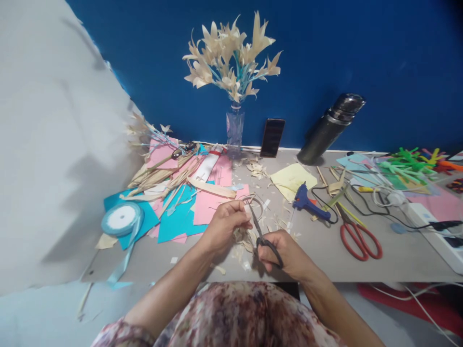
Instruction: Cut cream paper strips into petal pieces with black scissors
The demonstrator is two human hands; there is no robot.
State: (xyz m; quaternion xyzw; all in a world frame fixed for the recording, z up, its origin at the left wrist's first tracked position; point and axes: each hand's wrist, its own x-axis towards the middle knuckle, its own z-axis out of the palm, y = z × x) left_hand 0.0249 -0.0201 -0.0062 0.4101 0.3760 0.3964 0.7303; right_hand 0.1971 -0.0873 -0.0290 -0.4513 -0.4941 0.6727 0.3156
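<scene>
Pale strip [253, 201] sits pinched in the left hand [224, 225]; the right hand [289, 254] grips black scissors [261, 234], mid-cut. Finished flowers [231, 53] stand at twelve o'clock; uncut coloured sheets [207, 206] lie at ten.

Head camera: forward-down, close above scissors [259, 230], desk [318, 255].

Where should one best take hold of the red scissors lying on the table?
Take the red scissors by the two loop handles, coming from the near side: the loops lie toward the person, and the shut blades point away.
</scene>
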